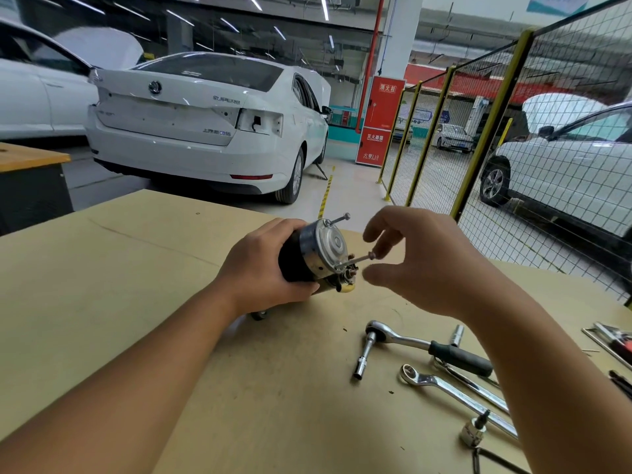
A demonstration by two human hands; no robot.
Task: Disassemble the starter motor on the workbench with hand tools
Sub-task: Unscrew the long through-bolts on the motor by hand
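The starter motor point(319, 249), a black body with a silver end cap, lies on its side near the far edge of the workbench point(136, 285). My left hand point(263, 268) grips its black body from the left. Two long through bolts stick out of the end cap: an upper bolt point(338, 218) and a lower bolt point(359, 261). My right hand point(420, 265) hovers at the lower bolt's head, with forefinger above and thumb below it and a gap between them. Whether a fingertip touches the head is unclear.
A ratchet with an extension and socket point(410, 343) lies at the front right. Beside it lie a loose socket point(456, 335), two ring spanners point(444, 384) and a small metal part point(473, 431). A tray point(608, 340) sits at the right edge. Cars and a mesh fence stand beyond.
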